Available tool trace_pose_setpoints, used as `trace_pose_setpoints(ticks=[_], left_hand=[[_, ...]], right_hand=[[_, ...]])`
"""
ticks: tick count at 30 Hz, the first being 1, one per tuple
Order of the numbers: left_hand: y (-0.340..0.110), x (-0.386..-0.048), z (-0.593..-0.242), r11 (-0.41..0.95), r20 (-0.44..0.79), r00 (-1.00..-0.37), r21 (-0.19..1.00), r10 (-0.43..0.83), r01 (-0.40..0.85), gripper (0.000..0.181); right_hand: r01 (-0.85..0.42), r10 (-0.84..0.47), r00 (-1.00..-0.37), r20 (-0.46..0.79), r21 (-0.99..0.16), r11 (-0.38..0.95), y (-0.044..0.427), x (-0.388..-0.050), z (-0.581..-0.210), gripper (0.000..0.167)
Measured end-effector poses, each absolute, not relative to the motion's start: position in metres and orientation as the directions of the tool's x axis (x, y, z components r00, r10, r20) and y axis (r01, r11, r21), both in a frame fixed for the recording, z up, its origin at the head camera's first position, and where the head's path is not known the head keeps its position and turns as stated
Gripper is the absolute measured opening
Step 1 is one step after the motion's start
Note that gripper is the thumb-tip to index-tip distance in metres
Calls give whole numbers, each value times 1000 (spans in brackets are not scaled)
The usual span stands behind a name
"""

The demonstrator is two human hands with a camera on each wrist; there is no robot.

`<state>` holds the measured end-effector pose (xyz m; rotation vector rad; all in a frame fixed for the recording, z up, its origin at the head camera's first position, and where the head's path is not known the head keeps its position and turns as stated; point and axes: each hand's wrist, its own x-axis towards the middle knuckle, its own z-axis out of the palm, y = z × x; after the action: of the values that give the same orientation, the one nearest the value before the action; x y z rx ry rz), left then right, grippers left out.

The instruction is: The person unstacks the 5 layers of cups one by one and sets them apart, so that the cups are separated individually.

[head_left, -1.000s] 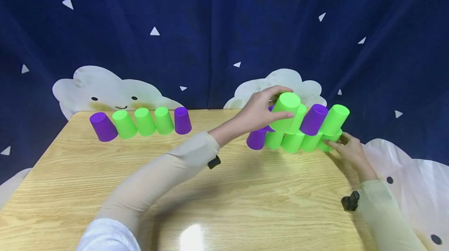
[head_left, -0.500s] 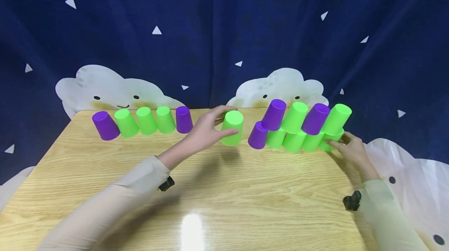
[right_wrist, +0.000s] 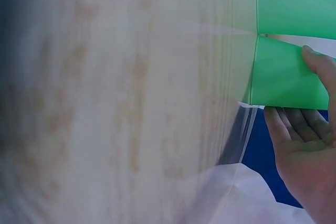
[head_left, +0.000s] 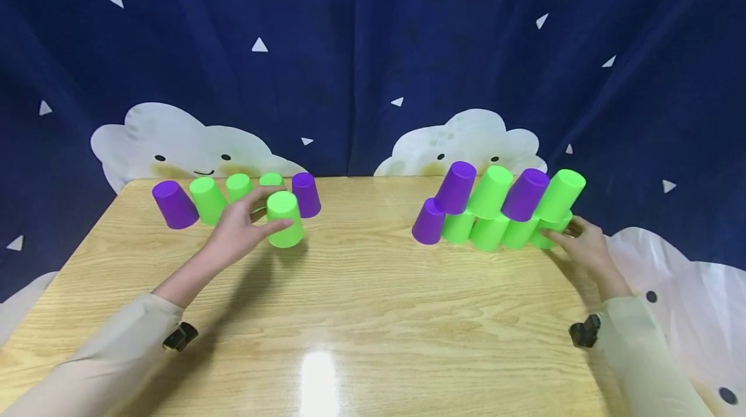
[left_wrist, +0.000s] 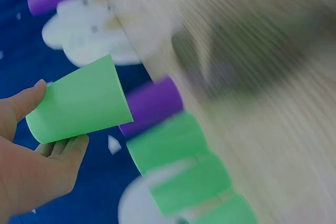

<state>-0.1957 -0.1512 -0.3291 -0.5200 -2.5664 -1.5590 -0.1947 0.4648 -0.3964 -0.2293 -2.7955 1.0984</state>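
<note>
- Well, the left hand (head_left: 236,232) curls round a green cup (head_left: 283,219), blocking part of the cup row (head_left: 208,200).
- Right hand (head_left: 583,248) pinches the end cup (right_wrist: 286,77), low in the stack (head_left: 491,191).
- Blue curtain (head_left: 326,48) hangs behind.

Left arm (head_left: 99,355): slants forward and rightward, pale sleeve ending before the bare wrist (head_left: 180,284).
Left hand (head_left: 236,229): gripping, thumb pointing right, opposite curved fingers.
Right arm (head_left: 647,355): slants forward and leftward, pale-sleeved.
Right hand (head_left: 585,247): gripping, thumb pointing left, fingers partly hidden in the head view.
</note>
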Motion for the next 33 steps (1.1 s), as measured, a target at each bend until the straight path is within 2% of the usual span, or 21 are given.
trace_pose_setpoints(ticks=[9, 17, 24, 33], left_hand=[[-235, -184, -335, 576, 214, -976, 793, 37, 196, 64], [-289, -184, -355, 573, 98, -991, 819, -90, 29, 71], [-311, -188, -367, 562, 40, -983, 824, -181, -70, 73], [-323, -193, -380, 568, 47, -975, 818, -215, -86, 70]], right_hand=[[107, 187, -982, 40, -695, 711, 465, -195, -396, 76], [98, 194, -979, 65, -683, 724, 466, -195, -396, 72], [116, 189, -981, 30, -697, 708, 467, -194, -398, 78], [90, 191, -979, 71, -691, 717, 467, -195, -399, 73]])
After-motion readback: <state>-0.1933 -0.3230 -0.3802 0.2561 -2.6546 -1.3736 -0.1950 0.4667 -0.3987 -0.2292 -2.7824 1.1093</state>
